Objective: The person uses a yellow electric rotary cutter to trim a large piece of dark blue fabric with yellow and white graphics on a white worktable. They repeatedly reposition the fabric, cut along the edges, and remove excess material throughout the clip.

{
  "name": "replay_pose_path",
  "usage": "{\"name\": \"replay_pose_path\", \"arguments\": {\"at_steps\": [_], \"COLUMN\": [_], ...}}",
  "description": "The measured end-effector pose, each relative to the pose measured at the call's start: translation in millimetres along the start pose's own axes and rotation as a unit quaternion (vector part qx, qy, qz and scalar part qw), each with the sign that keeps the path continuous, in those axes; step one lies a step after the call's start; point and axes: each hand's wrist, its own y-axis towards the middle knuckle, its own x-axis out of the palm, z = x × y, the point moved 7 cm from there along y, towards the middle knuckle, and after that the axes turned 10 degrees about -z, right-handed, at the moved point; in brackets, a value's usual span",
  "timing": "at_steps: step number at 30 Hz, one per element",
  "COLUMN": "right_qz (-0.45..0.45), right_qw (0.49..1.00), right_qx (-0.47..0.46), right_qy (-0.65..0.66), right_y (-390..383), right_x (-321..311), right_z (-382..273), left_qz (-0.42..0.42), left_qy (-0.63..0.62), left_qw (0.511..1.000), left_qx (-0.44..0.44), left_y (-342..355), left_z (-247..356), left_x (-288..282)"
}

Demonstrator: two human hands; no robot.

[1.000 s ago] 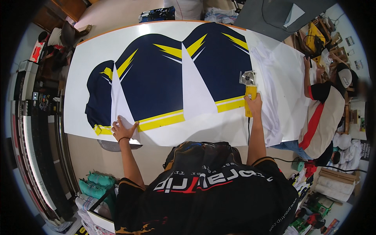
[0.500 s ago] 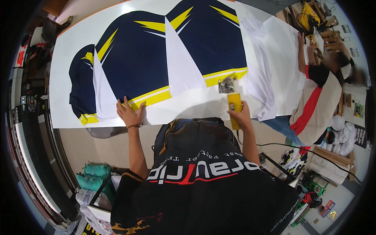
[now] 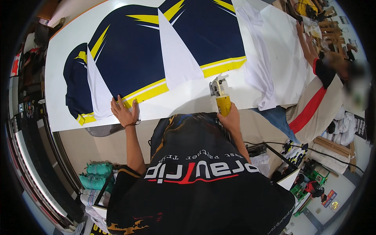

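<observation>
The cutter (image 3: 222, 102) sat over the near side of the table (image 3: 58, 90) in my right hand (image 3: 232, 117), fingers wrapped round its yellow body, its long axis running away from me and slightly left, its head just beside the yellow hem (image 3: 223, 68) of the cloth (image 3: 137, 55); whether it touched the table I could not tell. My left hand (image 3: 125, 113), well apart to the left and farther from the cutter, lay with fingers spread at that hem, gripping nothing. Beyond reached the cloth's navy panels, a crumpled white sheet (image 3: 260, 58) on their right.
</observation>
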Motion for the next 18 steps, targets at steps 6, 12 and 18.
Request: {"name": "replay_pose_path", "arguments": {"at_steps": [6,12,18], "right_qz": [0.038,0.021,-0.013], "right_qw": [0.999,0.999,0.997], "right_qx": [-0.009,-0.014,-0.039], "right_qy": [-0.015,-0.023,-0.059], "right_y": [7,12,0], "right_x": [-36,-64,-60], "right_z": [7,18,12], "left_qz": [-0.017,-0.075,-0.041], "left_qy": [0.011,0.066,0.028], "left_qw": [1.0,0.993,0.998], "left_qx": [-0.019,-0.067,-0.036], "left_y": [1,7,5], "left_z": [-3,-21,-26], "left_x": [1,5,2]}}
